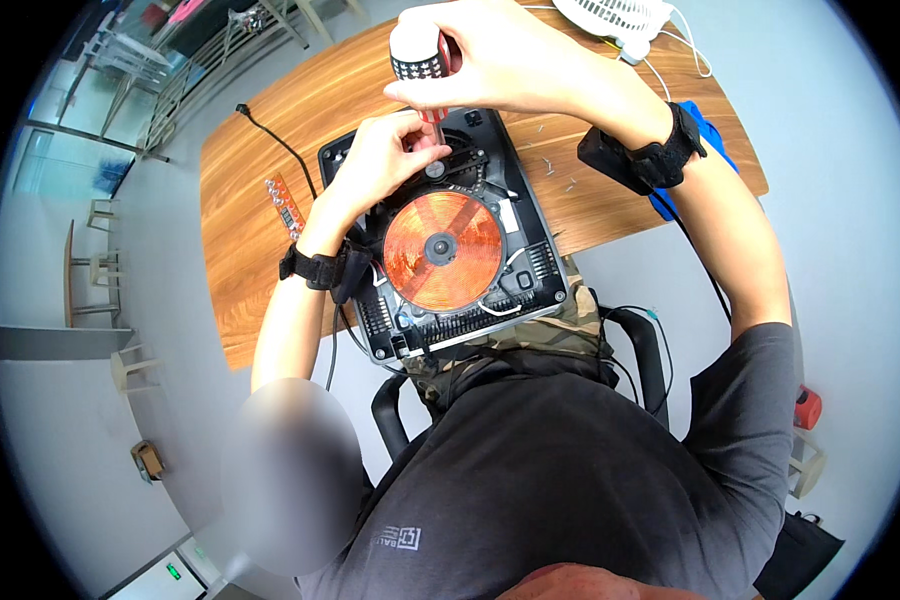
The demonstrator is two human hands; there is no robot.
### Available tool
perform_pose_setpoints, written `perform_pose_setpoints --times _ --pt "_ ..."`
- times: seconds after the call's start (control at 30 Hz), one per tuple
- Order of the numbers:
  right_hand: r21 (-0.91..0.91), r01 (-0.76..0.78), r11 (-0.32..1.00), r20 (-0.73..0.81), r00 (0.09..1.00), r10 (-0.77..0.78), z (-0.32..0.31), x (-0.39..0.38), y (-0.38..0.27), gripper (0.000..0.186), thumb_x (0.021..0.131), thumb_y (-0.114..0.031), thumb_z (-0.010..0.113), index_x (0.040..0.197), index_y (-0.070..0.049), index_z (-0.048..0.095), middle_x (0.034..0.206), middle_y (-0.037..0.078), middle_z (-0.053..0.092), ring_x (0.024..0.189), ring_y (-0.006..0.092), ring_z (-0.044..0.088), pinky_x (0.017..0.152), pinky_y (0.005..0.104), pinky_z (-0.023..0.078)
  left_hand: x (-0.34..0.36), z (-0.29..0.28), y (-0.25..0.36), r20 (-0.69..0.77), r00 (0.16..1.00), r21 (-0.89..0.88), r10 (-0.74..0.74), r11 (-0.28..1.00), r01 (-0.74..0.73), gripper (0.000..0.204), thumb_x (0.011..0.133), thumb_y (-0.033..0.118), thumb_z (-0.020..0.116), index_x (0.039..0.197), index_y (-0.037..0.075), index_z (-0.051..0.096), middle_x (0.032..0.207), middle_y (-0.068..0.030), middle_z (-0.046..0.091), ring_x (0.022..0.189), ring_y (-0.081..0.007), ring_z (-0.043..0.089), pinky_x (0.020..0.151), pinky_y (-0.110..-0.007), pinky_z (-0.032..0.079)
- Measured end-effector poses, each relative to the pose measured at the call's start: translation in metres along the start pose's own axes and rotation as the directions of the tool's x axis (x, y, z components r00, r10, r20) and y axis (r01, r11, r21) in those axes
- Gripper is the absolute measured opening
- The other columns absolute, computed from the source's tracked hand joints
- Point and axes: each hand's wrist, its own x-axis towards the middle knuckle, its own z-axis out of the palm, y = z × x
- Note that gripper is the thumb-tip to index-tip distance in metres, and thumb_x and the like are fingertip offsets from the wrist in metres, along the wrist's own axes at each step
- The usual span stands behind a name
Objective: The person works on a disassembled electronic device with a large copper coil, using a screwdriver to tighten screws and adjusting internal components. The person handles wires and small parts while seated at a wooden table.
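A person's right hand (492, 62) was clamped around the handle of a screwdriver with a rounded white end, a black band of white stars and red-and-white stripes (420, 62), holding it above the far part of an opened, black, rectangular appliance (544, 262). The left hand (380, 158) reached over the same part, thumb and forefinger close together beside the tool's slim metal shaft (438, 132); whether they gripped it could not be told. The appliance, with a flat, round copper coil (460, 262), lay on a brown wood-grain table (245, 250), its near end jutting over the edge above camouflage-patterned trousers (570, 330). Small silvery screws (547, 166) lay scattered to its right, and an orange-red strip-shaped board (284, 205) rested to its left, near a black cable (288, 147). A white plastic fan (610, 14) stood at the table's far side.
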Motion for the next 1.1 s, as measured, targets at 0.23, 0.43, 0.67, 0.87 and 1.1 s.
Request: perform_pose_setpoints --times 0.23,0.43,0.67,0.87,1.1 --pt "0.018 -0.052 0.998 0.005 0.999 0.052 0.025 0.021 0.001 0.033 0.091 -0.031 0.078 0.097 0.0 0.068 0.083 0.019 0.071 0.076 0.0356 0.071 0.072 0.0433 0.057 -0.02 -0.024 -0.023 -0.024 0.998 -0.016 -0.054 0.998 0.054 0.02 0.087 0.017 0.084 0.088 0.0 0.073 0.071 -0.0051 0.067 0.066 -0.0117 0.06 0.067 -0.03 0.052" --pt "0.063 -0.011 0.998 0.09 0.996 0.006 0.044 0.042 0.004 0.033 0.092 -0.031 0.078 0.097 0.0 0.068 0.083 0.02 0.07 0.076 0.0371 0.07 0.072 0.0434 0.056 -0.031 -0.039 -0.041 -0.016 0.998 0.046 -0.068 0.997 0.069 0.021 0.087 0.018 0.083 0.09 -0.001 0.074 0.072 -0.0077 0.069 0.066 -0.0145 0.063 0.068 -0.032 0.053" --pt "0.008 0.009 1.0 0.161 0.987 -0.01 0.055 0.055 0.014 0.033 0.093 -0.031 0.076 0.093 0.001 0.067 0.085 0.021 0.069 0.076 0.0376 0.068 0.07 0.0431 0.054 -0.036 -0.037 -0.066 0.074 0.996 -0.011 -0.048 0.999 0.049 0.02 0.089 0.018 0.08 0.091 -0.001 0.075 0.078 -0.012 0.073 0.07 -0.0211 0.069 0.072 -0.035 0.056" --pt "0.078 -0.01 0.997 0.235 0.972 -0.008 0.069 0.059 0.021 0.032 0.094 -0.031 0.075 0.093 0.0 0.067 0.086 0.021 0.068 0.076 0.0381 0.067 0.07 0.0435 0.053 -0.035 -0.032 -0.075 0.123 0.992 0.035 0.04 0.998 -0.044 0.02 0.085 0.016 0.081 0.089 -0.003 0.076 0.087 -0.0172 0.076 0.083 -0.0298 0.075 0.08 -0.038 0.058" --pt "0.017 -0.004 1.0 0.263 0.965 0.0 0.078 0.063 0.021 0.032 0.094 -0.032 0.074 0.093 0.0 0.067 0.087 0.021 0.068 0.078 0.0394 0.067 0.071 0.0439 0.053 -0.039 -0.026 -0.072 0.114 0.989 -0.007 -0.089 0.996 0.09 0.019 0.087 0.015 0.081 0.09 -0.004 0.076 0.084 -0.0146 0.076 0.079 -0.0233 0.073 0.078 -0.036 0.057"
